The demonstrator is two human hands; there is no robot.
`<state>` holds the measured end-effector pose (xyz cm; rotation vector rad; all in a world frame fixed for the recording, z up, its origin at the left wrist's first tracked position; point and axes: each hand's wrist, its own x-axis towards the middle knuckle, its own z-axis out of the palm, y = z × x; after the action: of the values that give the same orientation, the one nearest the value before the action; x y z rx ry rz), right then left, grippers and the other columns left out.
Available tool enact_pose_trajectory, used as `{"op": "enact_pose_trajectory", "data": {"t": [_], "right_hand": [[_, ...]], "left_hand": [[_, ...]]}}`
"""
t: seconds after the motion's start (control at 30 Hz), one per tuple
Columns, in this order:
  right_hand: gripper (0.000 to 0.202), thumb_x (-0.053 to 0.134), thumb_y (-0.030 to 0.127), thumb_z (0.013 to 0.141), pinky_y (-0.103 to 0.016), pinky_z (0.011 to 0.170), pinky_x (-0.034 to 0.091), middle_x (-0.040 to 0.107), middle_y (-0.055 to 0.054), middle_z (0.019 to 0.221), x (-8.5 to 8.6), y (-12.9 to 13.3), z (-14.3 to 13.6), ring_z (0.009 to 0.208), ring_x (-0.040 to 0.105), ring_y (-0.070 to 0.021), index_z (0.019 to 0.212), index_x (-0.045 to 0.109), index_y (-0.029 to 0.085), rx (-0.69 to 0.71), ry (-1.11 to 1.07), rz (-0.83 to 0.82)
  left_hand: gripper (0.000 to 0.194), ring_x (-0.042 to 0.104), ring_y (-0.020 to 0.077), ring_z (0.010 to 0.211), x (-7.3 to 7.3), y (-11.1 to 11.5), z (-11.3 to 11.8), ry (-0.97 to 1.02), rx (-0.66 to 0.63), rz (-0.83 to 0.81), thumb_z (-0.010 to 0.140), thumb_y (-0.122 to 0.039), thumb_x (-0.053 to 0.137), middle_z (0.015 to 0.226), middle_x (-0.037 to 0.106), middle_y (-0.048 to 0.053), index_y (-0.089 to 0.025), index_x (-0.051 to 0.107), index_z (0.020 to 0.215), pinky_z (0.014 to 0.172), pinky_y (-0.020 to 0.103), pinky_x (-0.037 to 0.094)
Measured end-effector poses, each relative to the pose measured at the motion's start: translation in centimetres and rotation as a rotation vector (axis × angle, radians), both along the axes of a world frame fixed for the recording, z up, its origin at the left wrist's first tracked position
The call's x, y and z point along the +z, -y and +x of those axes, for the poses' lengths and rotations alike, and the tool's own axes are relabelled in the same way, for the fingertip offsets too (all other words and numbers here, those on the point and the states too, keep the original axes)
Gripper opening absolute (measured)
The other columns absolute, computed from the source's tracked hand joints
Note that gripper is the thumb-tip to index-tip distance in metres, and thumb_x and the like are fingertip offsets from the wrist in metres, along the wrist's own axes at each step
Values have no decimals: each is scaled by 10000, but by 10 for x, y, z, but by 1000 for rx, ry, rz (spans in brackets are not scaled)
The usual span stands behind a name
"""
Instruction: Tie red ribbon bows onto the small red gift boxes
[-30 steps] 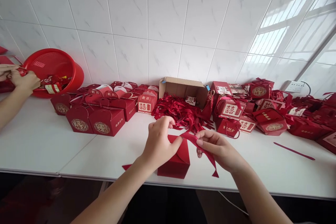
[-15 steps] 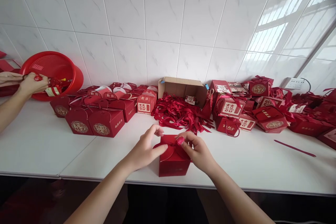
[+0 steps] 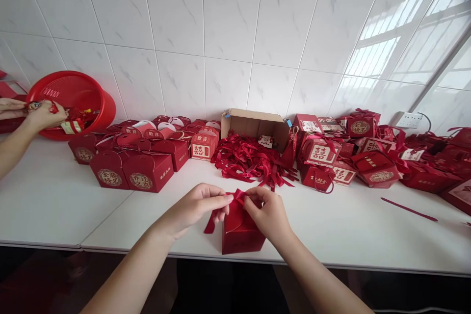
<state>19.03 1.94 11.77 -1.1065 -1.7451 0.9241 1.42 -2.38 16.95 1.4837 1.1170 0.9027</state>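
Note:
A red gift box [image 3: 243, 238] stands upright near the table's front edge, between my hands. Over its top runs a red ribbon [image 3: 239, 194] that stands up in a loop. My left hand [image 3: 200, 206] is closed at the box's upper left, thumb and fingers pinching the ribbon; a ribbon tail hangs below those fingers. On the right side of the top, my right hand [image 3: 268, 208] pinches the ribbon by the loop, its fingers curled. The knot itself is partly hidden by my fingers.
Behind the box, red ribbons [image 3: 253, 159] spill from a cardboard carton [image 3: 257, 120]. Red boxes [image 3: 147, 172] stand at left, and more boxes [image 3: 320, 152] are piled at right. A loose ribbon [image 3: 409, 209] lies at right. Far left, another person's hands [image 3: 44, 115] hold wrapped items by a red basket [image 3: 106, 105].
My left hand has closed from spread fingers into a pinch on the ribbon. The ribbon now forms a loop above the box. My right hand has shifted slightly left.

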Motion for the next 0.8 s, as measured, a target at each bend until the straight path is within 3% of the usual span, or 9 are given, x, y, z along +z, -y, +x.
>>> {"op": "enact_pose_trajectory", "data": {"t": [0.17,0.3,0.4,0.57,0.67,0.8], "right_hand": [[158,517,254,801,-250,578,384,620,-14,659,1,6,6,588,504,-133,736,642,183,102,101,134],[242,541,345,820,-242,560,348,554,-8,623,2,8,9,598,444,-126,666,600,167,122,75,138],[355,510,414,849,-238,548,323,507,3,574,0,6,9,568,392,-110,613,573,156,94,1,89],[380,488,423,862,-234,535,297,451,14,564,-3,4,9,567,356,-102,605,551,152,111,-49,91],[372,491,420,865,-235,543,300,456,15,574,-4,5,9,573,360,-102,613,553,153,98,-56,96],[272,545,398,839,-227,552,335,530,16,612,-7,7,5,580,426,-105,689,520,172,34,-126,96]], "left_hand": [[327,597,179,702,37,-16,26,43,-127,170,832,-429,556,684,661,35,-176,702,684,722,311,456],[462,631,217,911,44,-46,41,7,-202,166,851,-544,475,916,696,74,-155,713,924,864,335,461],[550,626,213,925,33,-50,35,-81,-101,206,860,-603,397,933,691,79,-143,687,943,885,341,455],[350,630,235,919,0,-24,13,-366,131,281,733,-507,655,927,715,44,-185,704,864,835,319,464],[226,641,221,884,-16,-12,10,-380,223,293,748,-402,663,881,723,30,-189,707,807,820,303,471],[146,623,174,848,-26,-8,16,-303,238,404,825,-302,570,813,676,6,-185,614,751,799,272,468]]}}
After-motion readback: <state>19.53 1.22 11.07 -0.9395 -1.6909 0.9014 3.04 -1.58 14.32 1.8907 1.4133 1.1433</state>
